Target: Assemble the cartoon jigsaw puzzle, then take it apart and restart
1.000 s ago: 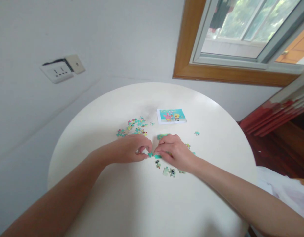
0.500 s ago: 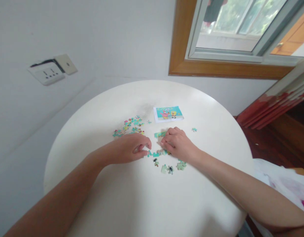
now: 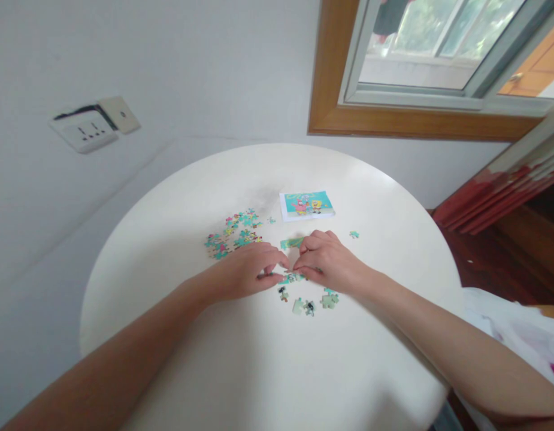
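A short row of joined puzzle pieces (image 3: pixel 291 278) lies on the table between my hands. My left hand (image 3: pixel 254 270) is at its left end, thumb and index finger curved and apart, the thumb tip close to or touching the row. From the right, my right hand (image 3: pixel 327 258) pinches at the upper edge of the row, apparently on a small puzzle piece mostly hidden by the fingertips. Just beyond is a joined green strip of pieces (image 3: pixel 291 243), partly covered by the right hand. Nearer to me are a loose piece with a black spot (image 3: pixel 282 293) and pale green pieces (image 3: pixel 329 300).
A heap of loose puzzle pieces (image 3: pixel 243 226) spreads at the back left of the round white table (image 3: pixel 205 371). Behind the strip lies a cartoon picture card (image 3: pixel 307 205). One single piece (image 3: pixel 354 234) sits off to the right. The wall and window frame (image 3: pixel 393 124) border the far side.
My left hand has moved right, toward the right hand, and now covers the row's left end. My right fingertips have come down slightly to the row's upper edge.
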`<state>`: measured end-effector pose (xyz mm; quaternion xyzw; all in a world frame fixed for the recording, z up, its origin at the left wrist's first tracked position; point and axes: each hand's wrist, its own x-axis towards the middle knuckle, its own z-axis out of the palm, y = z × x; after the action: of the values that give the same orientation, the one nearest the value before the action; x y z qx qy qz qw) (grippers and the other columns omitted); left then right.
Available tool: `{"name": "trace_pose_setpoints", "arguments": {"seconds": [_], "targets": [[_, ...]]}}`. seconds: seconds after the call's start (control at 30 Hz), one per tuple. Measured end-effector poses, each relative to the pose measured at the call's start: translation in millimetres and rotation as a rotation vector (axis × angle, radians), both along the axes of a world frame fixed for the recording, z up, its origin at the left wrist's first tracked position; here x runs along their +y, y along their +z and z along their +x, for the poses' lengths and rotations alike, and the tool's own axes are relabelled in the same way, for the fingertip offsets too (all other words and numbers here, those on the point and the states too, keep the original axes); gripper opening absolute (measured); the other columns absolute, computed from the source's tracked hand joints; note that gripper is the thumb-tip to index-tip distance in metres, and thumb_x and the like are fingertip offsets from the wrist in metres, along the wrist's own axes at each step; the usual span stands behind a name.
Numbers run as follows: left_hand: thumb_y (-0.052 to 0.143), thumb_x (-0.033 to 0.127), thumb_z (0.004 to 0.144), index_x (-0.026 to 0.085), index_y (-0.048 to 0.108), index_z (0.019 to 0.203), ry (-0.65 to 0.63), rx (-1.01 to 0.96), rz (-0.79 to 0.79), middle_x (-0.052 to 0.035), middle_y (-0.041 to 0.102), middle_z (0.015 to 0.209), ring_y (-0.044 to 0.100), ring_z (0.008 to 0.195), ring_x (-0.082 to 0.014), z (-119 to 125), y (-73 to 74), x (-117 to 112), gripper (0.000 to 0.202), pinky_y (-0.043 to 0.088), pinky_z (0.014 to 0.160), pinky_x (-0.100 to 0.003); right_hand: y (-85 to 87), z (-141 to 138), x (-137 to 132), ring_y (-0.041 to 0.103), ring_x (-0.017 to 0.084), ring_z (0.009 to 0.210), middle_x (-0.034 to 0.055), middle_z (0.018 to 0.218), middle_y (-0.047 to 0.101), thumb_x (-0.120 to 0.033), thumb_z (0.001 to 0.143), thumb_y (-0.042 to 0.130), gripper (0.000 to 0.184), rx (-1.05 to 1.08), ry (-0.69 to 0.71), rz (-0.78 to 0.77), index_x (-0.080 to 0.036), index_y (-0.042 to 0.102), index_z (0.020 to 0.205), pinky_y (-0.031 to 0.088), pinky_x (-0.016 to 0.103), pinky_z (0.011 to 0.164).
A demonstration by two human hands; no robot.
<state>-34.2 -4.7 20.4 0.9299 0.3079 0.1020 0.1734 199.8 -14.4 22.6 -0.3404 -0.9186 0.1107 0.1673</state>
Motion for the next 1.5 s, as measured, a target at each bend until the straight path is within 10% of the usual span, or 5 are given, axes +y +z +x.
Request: {"name": "trace_pose_setpoints", "arguments": {"seconds": [0.47, 0.93, 1.23, 1.5], "targets": [[0.043, 0.036, 0.094, 0.018, 0.059, 0.086, 0.147, -0.159, -0.145, 0.0020, 0.053, 0.069, 0.049, 0.064, -0.0122, 8, 7.4, -3, 0.026, 0.037, 0.064, -0.024, 6.9, 1, 5, 0.059, 0.014, 0.079, 0.0031, 0.081, 0.062, -0.029, 0.091, 0.058, 0.020, 0.389, -0.092, -0.430, -0.020, 0.075, 0.086, 0.049, 0.027, 0.075], [0.043, 0.033, 0.095, 0.017, 0.055, 0.074, 0.101, -0.210, -0.140, 0.0016, 0.051, 0.065, 0.049, 0.064, -0.0129, 17, 7.5, -9, 0.030, 0.036, 0.064, -0.025, 10.2, -4, -1, 0.053, 0.011, 0.070, 0.0007, 0.075, 0.059, -0.029, 0.090, 0.056, 0.019, 0.413, -0.064, -0.420, -0.017, 0.062, 0.076, 0.043, 0.024, 0.068], [0.044, 0.028, 0.097, 0.022, 0.058, 0.126, 0.076, -0.101, 0.246, -0.0087, 0.053, 0.138, 0.043, 0.127, -0.0253, 14, -5.2, 1, 0.033, 0.030, 0.110, -0.044, -6.7, 27, 41, 0.054, 0.014, 0.066, 0.0012, 0.066, 0.062, -0.027, 0.085, 0.054, 0.024, 0.343, -0.493, -0.210, -0.018, 0.063, 0.064, 0.039, 0.026, 0.065], [0.038, 0.030, 0.100, 0.022, 0.050, 0.136, 0.021, -0.003, 0.266, -0.0056, 0.049, 0.145, 0.043, 0.132, -0.0224, 22, -13.8, 3, 0.040, 0.030, 0.112, -0.043, -11.9, 9, 42, 0.054, 0.019, 0.083, 0.0046, 0.080, 0.064, -0.029, 0.088, 0.051, 0.023, 0.026, -0.581, -0.088, -0.019, 0.065, 0.072, 0.036, 0.030, 0.075]]}}
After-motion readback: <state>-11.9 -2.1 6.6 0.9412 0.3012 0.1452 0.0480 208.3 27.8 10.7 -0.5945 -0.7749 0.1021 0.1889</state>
